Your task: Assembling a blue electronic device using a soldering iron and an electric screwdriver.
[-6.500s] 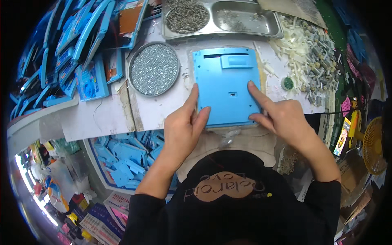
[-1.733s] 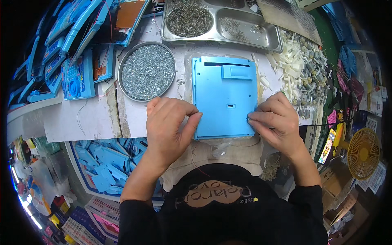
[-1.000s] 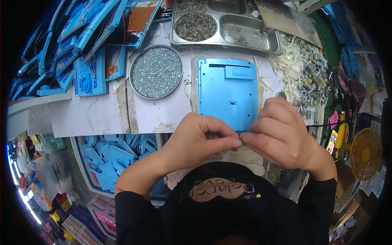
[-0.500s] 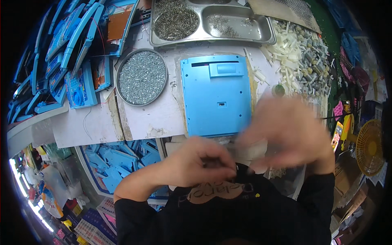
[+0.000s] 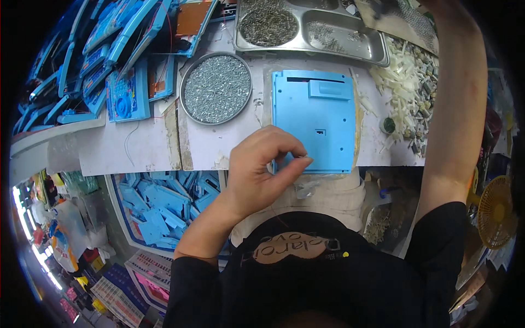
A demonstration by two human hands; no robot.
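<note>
My left hand (image 5: 262, 167) is over the lower left corner of a light-blue plastic housing (image 5: 306, 120). Its thumb and forefinger are pinched together, and whatever may be between them is too small to make out. Flat on the table, the housing shows a raised lid section at its far end, a small rectangular slot and several screw holes. My right forearm (image 5: 456, 104) stretches away to the far right. The right hand is at the upper edge of the picture, with its fingers out of sight.
A round tray of small silver screws (image 5: 216, 87) stands left of the housing. Behind is a compartmented metal tray (image 5: 306, 48) of small metal parts. White plastic pieces (image 5: 402, 68) lie right. Blue assemblies (image 5: 128, 90) are stacked far left; a bin of blue parts (image 5: 164, 202) sits below.
My right hand has left the space near my chest and reached to the far right. My left hand has risen to the housing's near edge. The view has shifted slightly.
</note>
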